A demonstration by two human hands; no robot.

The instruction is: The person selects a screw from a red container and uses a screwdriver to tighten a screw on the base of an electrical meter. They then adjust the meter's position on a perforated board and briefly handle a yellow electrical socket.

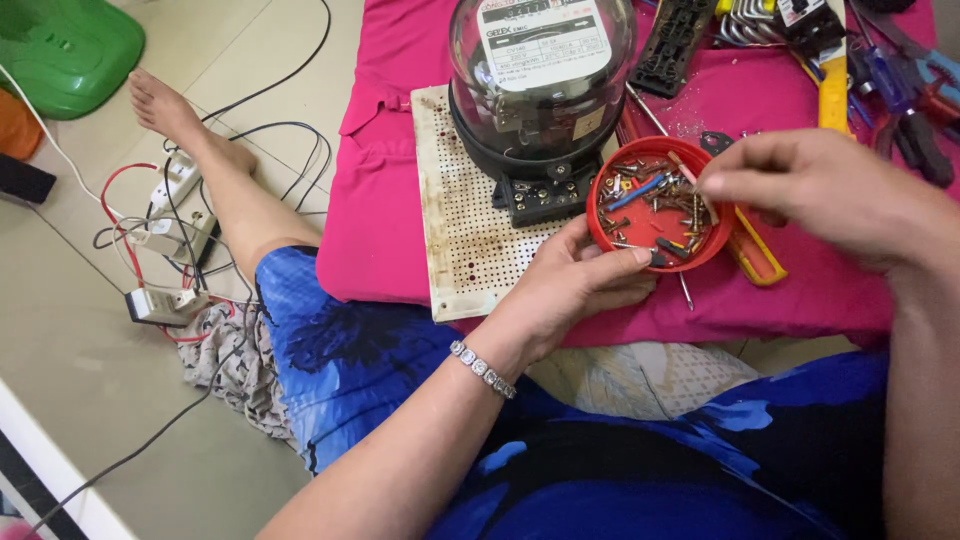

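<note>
The electric meter (541, 80) under its clear dome is cut off by the far edge – its top does not show. The tools (880, 70) at far right run out of the picture, and their shapes blur together. In the red dish (660, 205) the screws (655, 200) are too small to tell apart. The right hand (810, 185) covers the dish's right rim, and what its fingertips (712, 182) pinch cannot be made out. The green plastic thing (65, 50) at far left is clipped.

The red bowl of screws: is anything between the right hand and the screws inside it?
Nothing visible. The right hand has its fingertips over the open red bowl, while the left hand steadies its rim.
</note>
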